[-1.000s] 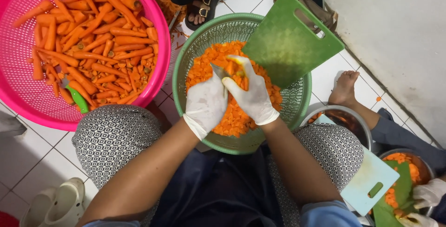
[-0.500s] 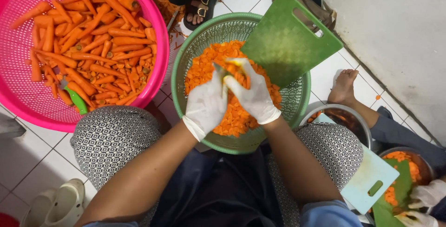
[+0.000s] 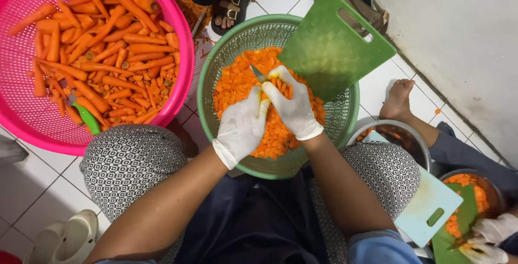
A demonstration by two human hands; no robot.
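Gripping a knife (image 3: 259, 74), the left hand (image 3: 241, 124) is closed on its handle; the right hand (image 3: 292, 105) pinches carrot sticks (image 3: 281, 87) over the green basket (image 3: 226, 48) of chopped carrot (image 3: 237, 86); a pink basket (image 3: 181, 88) sits beside it

We see no packages, labels, signs or screens in this view; nothing of that kind stands on the floor or among the baskets.
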